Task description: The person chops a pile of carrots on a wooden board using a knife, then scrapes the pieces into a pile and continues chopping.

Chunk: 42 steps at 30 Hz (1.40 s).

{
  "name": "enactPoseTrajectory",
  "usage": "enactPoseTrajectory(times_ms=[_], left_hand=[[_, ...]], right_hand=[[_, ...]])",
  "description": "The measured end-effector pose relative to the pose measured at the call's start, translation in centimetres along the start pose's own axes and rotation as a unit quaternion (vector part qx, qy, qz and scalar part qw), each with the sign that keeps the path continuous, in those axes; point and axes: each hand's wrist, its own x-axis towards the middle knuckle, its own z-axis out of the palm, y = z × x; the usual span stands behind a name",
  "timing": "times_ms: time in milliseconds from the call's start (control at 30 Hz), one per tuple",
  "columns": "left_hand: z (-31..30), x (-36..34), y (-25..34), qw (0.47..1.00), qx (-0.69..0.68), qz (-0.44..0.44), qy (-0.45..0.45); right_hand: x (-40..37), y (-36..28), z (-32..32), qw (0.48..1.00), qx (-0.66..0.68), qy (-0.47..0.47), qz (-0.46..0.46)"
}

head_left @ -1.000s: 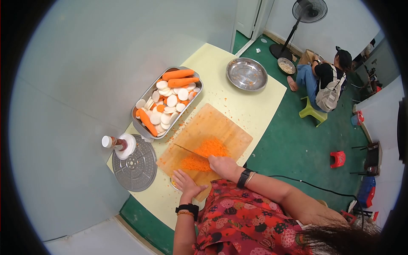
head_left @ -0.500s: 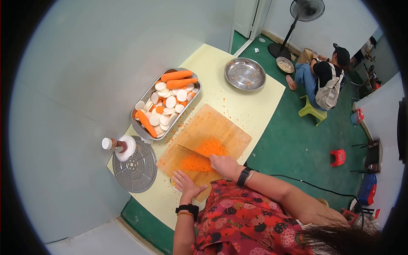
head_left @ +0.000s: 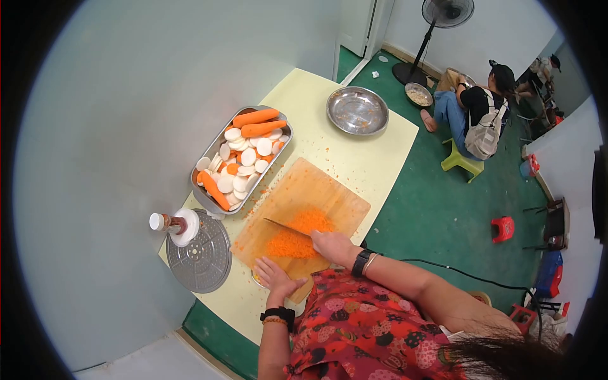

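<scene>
My right hand [head_left: 332,246] is closed round the handle of a knife [head_left: 286,226], whose blade lies over finely chopped carrot [head_left: 292,242]. The carrot is heaped on a wooden cutting board [head_left: 323,190]. At the board's near left edge, my left hand [head_left: 277,277] rests with its fingers spread, holding nothing. Up and left of the board stands a metal tray [head_left: 197,190] with white slices [head_left: 248,156] and whole peeled carrots [head_left: 255,117]. Part of a round rim shows beside my left hand.
A shallow metal bowl [head_left: 358,111] stands on the table's far part. A perforated metal disc [head_left: 201,259] and a white-capped jar [head_left: 166,222] are at the left. A person [head_left: 484,101] sits on a green stool [head_left: 462,162] near a fan [head_left: 447,11].
The view has shifted slightly, so the table and the room appear a little further left. The knife and both hands keep nearly the same place over the board.
</scene>
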Motion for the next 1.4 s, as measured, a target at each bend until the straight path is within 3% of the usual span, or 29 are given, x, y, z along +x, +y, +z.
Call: enactPoseTrajectory(times_ms=[1033,1400], left_hand=[[0.1,-0.1,-0.1,1.0,-0.005,0.007,0.003],[0.3,0.2,-0.2,1.0,0.0,-0.004,-0.002]], right_hand=[[0.2,1.2,0.2,0.999,-0.03,0.037,0.013],[0.3,2.6,-0.1,0.999,0.031,0.029,0.019]])
